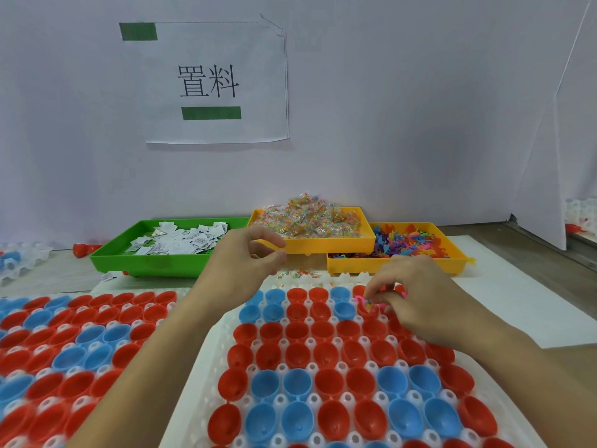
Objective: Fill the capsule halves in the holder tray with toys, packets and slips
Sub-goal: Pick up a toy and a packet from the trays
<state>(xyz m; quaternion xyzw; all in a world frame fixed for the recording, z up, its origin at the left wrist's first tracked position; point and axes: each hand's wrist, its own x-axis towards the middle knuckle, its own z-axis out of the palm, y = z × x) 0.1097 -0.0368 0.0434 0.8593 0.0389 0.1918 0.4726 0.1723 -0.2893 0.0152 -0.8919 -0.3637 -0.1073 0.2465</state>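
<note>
A white holder tray [206, 354] in front of me carries rows of red and blue capsule halves [326, 383], open side up. My right hand [416, 292] hovers over the far right rows and pinches small pink toys [363, 301] above a red half. My left hand [248, 257] is raised over the tray's far edge, fingers curled; whether it holds anything I cannot tell. Behind stand a green tray of white slips [181, 242], a yellow tray of clear bead packets [310, 221] and a yellow tray of coloured toys [407, 242].
A second holder tray [64, 344] with red and blue halves lies at the left. A few loose packets [297, 273] lie between the trays. A wall with a paper sign [216, 82] closes the back. More white holders [19, 253] sit at the far left.
</note>
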